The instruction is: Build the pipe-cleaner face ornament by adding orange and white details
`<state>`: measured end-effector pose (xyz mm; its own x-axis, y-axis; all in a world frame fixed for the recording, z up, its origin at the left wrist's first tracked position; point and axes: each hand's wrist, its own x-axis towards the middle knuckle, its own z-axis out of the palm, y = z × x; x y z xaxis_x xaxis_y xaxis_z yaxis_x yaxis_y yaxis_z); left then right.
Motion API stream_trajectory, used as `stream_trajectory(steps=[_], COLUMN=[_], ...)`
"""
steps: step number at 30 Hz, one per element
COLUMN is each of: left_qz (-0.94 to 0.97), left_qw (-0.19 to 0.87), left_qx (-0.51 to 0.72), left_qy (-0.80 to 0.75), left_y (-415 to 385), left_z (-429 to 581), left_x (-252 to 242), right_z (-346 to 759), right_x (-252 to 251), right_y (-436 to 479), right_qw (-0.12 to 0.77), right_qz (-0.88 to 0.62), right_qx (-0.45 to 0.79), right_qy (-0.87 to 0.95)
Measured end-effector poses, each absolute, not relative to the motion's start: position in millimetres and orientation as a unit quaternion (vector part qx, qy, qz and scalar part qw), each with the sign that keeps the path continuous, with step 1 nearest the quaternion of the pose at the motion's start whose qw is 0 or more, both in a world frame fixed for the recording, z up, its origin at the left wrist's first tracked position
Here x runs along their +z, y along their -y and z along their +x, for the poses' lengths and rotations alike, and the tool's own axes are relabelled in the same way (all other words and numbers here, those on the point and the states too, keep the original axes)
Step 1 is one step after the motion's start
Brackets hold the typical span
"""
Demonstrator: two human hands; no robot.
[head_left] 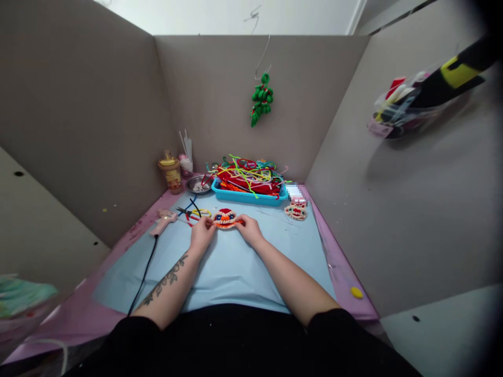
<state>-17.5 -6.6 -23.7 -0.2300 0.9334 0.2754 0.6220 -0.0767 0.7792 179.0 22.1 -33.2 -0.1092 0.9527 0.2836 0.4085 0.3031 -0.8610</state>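
Observation:
Between my two hands is a small pipe-cleaner lion face [225,219], with a red top, blue eyes, an orange nose and cream edging. My left hand [203,231] pinches its left edge. On the opposite edge, the fingers of my right hand [248,229] are closed, by a bit of orange. Left of the face lie scissors [184,212] and pliers with yellow and red handles [201,213]. A similar cream and red face [295,211] rests on the sheet to the right. A pink glue gun [163,222] lies beyond my left hand.
A blue basket [251,197] heaped with colourful pipe cleaners stands at the back. Left of it are a metal bowl [199,184] and a brown-lidded cup [171,175]. Green pipe-cleaner work [262,99] hangs on the back panel. The glue gun's black cord [145,272] runs toward me.

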Motion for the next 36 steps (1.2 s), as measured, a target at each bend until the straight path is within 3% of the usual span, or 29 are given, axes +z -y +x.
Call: stream_trajectory(steps=[22,36], left_qz=[0.585,0.550], left_qw=[0.157,0.176], left_qx=[0.424,0.496], left_qy=[-0.674,-0.648], left_y=[5.8,14.5], left_z=[-15.5,-24.8], left_x=[-18.3,-17.8], right_z=[178.5,246.5], right_x=[-37.4,2.9], right_y=[-24.9,-19.5], right_qw=[0.448,0.370], right_qz=[-0.517,-0.440], right_qx=[0.298,0.492], right_qy=[0.666,0.654])
